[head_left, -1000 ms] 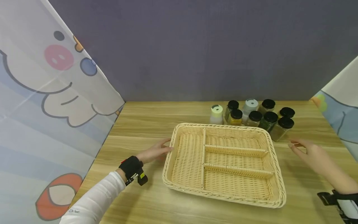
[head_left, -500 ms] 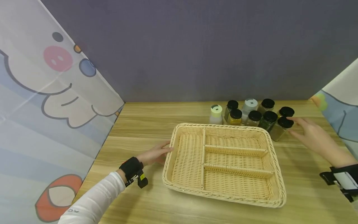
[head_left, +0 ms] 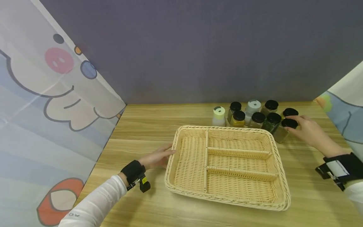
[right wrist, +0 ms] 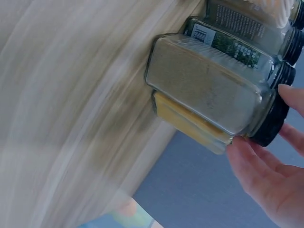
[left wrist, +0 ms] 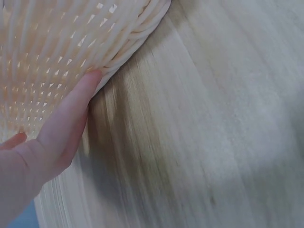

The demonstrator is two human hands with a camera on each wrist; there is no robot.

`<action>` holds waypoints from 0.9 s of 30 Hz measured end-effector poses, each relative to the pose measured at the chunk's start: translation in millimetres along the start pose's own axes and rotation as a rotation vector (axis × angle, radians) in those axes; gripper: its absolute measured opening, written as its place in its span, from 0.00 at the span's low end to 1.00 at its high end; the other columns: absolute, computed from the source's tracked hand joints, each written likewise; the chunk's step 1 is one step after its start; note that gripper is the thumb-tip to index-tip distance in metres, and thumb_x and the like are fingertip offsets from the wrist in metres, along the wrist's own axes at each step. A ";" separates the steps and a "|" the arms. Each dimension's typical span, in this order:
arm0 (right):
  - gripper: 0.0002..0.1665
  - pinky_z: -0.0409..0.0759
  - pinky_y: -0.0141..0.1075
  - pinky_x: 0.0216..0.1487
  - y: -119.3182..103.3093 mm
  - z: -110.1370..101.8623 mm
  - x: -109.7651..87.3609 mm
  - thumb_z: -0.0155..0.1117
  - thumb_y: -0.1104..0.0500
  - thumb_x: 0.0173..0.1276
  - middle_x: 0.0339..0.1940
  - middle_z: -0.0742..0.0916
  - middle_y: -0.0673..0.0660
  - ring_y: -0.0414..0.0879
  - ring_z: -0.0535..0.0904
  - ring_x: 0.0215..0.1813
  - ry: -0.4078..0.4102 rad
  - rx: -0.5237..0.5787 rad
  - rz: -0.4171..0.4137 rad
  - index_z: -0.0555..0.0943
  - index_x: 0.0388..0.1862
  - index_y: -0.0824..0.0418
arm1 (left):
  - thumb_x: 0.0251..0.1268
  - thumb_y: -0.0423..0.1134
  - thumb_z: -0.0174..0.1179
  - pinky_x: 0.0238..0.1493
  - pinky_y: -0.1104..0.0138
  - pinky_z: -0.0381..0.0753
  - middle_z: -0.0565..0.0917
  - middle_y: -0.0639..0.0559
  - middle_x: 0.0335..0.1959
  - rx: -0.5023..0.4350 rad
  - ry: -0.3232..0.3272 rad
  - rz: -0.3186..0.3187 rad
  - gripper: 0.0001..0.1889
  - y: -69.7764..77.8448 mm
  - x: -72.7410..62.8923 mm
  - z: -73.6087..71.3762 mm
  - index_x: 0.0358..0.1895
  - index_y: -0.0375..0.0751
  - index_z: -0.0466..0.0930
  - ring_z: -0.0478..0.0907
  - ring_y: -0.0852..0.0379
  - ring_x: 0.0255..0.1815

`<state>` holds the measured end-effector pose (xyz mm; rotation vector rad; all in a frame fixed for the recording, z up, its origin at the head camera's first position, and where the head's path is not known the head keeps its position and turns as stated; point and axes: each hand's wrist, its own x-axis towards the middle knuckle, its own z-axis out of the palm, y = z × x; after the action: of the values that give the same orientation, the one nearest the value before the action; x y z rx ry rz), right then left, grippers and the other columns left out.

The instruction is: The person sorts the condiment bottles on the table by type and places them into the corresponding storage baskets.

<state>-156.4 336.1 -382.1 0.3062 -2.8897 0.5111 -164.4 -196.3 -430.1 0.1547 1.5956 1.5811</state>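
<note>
A pale woven basket (head_left: pixel 189 164) with inner dividers sits on the wooden table. My left hand (head_left: pixel 155 157) rests against its left side, fingers fairly straight along the woven outer wall (left wrist: pixel 52 52). At the basket's far right corner stands a clear glass spice jar (right wrist: pixel 204 85) with greyish-brown contents and a black lid (head_left: pixel 289 123). The thumb and fingers of my right hand (head_left: pixel 309 134) pinch this jar around its lid. The jar still stands on the table. Right behind it is a jar with yellow contents (right wrist: pixel 190 121), partly hidden.
Several other black-lidded jars (head_left: pixel 273 119) crowd behind the basket, close together. Among them stand a white-capped shaker (head_left: pixel 254 105) and a yellow-capped shaker (head_left: pixel 219 113). A dark wall (head_left: pixel 198 56) rises at the table's back, and a printed curtain (head_left: pixel 71 104) hangs at the left.
My right hand has moved up and left from beside the basket to the nearest right-hand jar and taken hold of its lid. My left hand and the basket have stayed put.
</note>
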 end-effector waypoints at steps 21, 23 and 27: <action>0.29 0.71 0.51 0.29 3.1 -1.3 16.3 0.67 0.62 0.51 0.42 0.74 0.82 0.60 0.74 0.28 -0.110 0.000 -0.022 0.70 0.48 0.78 | 0.69 0.43 0.42 0.49 0.45 0.69 0.58 0.38 0.65 -0.008 0.019 -0.021 0.30 -2.6 2.3 -1.4 0.69 0.54 0.40 0.59 0.37 0.62; 0.29 0.71 0.50 0.29 3.3 -2.1 16.7 0.67 0.62 0.51 0.42 0.74 0.82 0.59 0.75 0.27 -0.118 -0.004 -0.028 0.70 0.48 0.78 | 0.69 0.43 0.42 0.49 0.45 0.69 0.57 0.38 0.65 -0.014 0.014 -0.022 0.30 -2.4 2.2 -1.6 0.69 0.55 0.41 0.58 0.37 0.62; 0.29 0.71 0.52 0.30 4.0 -3.1 15.6 0.67 0.63 0.49 0.42 0.74 0.83 0.63 0.75 0.29 -0.117 -0.004 -0.042 0.71 0.47 0.78 | 0.68 0.43 0.44 0.50 0.44 0.69 0.57 0.37 0.65 -0.022 0.024 -0.027 0.31 -1.2 1.6 -1.4 0.69 0.53 0.40 0.58 0.37 0.62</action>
<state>-171.9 338.2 -377.1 0.4077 -2.9889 0.4968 -165.7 -196.6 -432.2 0.1018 1.5916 1.5847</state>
